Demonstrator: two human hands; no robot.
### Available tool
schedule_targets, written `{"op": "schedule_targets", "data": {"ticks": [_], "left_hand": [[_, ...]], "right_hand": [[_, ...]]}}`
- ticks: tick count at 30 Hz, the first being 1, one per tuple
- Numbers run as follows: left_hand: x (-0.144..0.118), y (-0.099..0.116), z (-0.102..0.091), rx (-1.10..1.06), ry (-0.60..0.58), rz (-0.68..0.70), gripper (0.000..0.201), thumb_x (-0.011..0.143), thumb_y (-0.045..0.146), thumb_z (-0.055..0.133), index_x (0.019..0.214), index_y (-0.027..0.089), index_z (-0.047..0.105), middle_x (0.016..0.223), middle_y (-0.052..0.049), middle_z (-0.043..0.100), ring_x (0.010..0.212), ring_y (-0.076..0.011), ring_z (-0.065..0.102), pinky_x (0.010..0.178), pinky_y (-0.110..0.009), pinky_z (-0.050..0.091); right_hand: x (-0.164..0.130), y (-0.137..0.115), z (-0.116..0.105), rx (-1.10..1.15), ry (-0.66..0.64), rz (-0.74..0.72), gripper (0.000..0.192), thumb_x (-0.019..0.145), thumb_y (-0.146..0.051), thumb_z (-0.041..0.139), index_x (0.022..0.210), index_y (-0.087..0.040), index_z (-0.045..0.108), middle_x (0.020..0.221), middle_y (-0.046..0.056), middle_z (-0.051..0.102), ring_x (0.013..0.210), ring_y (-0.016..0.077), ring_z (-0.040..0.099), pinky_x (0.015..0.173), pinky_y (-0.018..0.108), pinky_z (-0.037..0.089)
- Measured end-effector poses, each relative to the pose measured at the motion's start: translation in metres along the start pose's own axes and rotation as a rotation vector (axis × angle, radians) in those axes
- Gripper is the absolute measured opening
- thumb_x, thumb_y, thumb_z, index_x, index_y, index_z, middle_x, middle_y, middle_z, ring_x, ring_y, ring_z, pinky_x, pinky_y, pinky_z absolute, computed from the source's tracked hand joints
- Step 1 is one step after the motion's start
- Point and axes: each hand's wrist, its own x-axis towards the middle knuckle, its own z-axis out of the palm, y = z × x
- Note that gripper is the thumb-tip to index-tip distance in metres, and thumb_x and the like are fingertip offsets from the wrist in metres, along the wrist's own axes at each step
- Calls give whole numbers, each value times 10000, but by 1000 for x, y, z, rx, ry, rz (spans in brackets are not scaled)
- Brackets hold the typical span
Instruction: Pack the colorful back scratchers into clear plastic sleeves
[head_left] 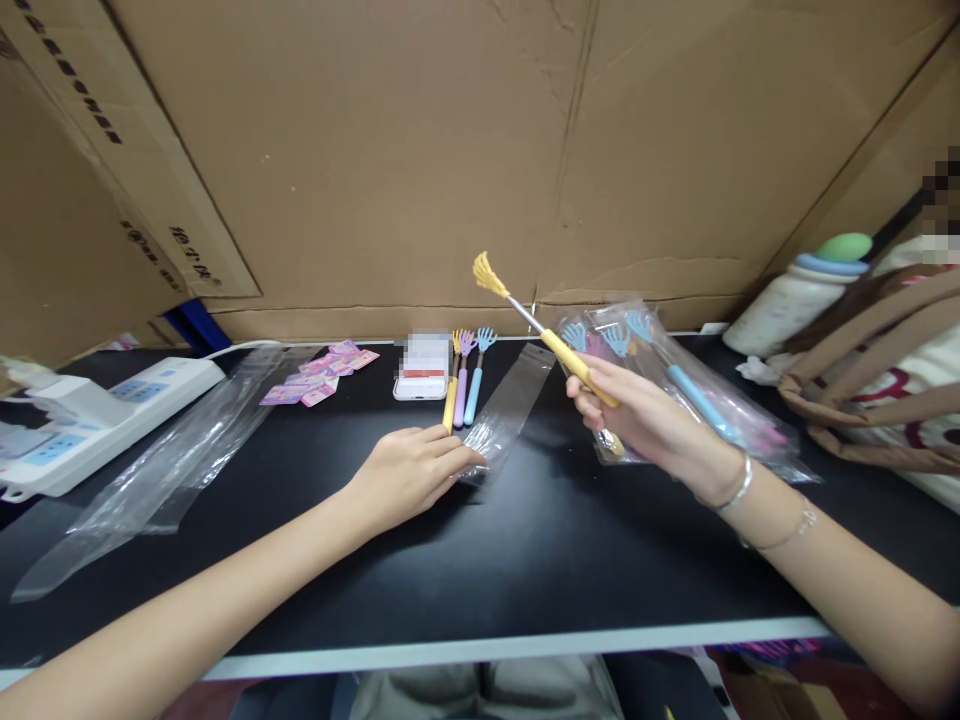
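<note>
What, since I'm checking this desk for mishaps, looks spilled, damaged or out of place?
Nothing looks spilled or clearly damaged. Slightly untidy: a crumpled white scrap near the bottle, perhaps litter, and the printed cards, heaped at mixed angles, unlike the three back scratchers lying side by side.

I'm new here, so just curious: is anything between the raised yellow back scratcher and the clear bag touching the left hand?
Nothing visible stands between the yellow back scratcher in the right hand and the clear bag touching the left hand.
</note>
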Motion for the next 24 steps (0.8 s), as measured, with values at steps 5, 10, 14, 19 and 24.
{"op": "schedule_targets", "data": {"ticks": [5,10,14,19,24], "left_hand": [[0,0,1,-9,-6,-2,208,961,215,414,1018,241,613,854,39,689,805,-142,620,675,-251,424],[1,-1,2,28,33,17,217,958,179,400,1022,242,598,824,46,684,776,-135,620,657,-255,416],[2,2,0,101,52,46,196,953,174,406,986,230,590,773,37,669,752,-137,613,631,-260,401],[3,6,-3,117,58,73,147,926,183,449,907,222,589,728,40,654,730,-138,610,623,-256,393],[6,-3,-5,-59,166,-13,114,864,160,488,870,217,587,771,49,675,703,-106,616,605,-216,399]], "right_hand": [[-3,6,12,288,-29,87,190,854,-348,584,985,-212,604,1000,31,569,646,91,463,561,232,423],[-8,4,17,299,-27,113,361,834,-314,624,1176,-240,537,1023,33,585,680,104,506,588,242,432],[-9,2,17,214,5,96,378,791,-297,650,1122,-216,487,811,-9,574,650,118,523,595,254,428],[-7,0,19,83,58,20,219,758,-255,603,894,-210,437,605,-74,461,470,74,358,489,230,330],[-7,1,20,26,98,-8,217,768,-236,546,946,-219,421,566,-99,420,425,66,283,468,229,320]]}}
